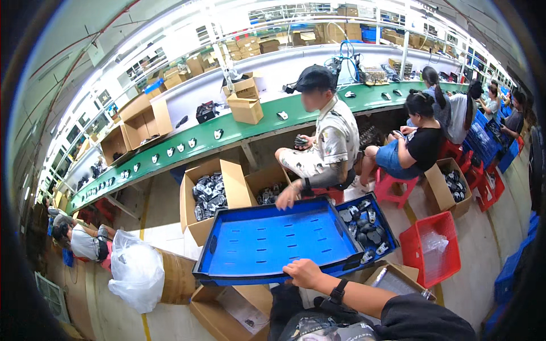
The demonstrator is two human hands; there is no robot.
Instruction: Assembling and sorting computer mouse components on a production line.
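Gripping the near rim of a blue tray (273,241) at the centre of the frame, the wearer's right hand (306,274) curls its fingers over the edge; the left hand is out of view, so its state cannot be told. The tray's base is slotted, its walls dark. Against its right side, a second blue tray (387,221) holds small black-and-white parts (371,234). Around them on the pale floor (478,267) stand a red crate (410,250), right, and a clear plastic bag (135,273), lower left. Just beyond, a seated co-worker in a dark cap has one hand (289,195) above the far rim. Behind, a long green desk (256,128) slants from left to upper right, dotted with small devices (218,134). Farthest off, cardboard boxes (247,48) line bright shelving across the top.
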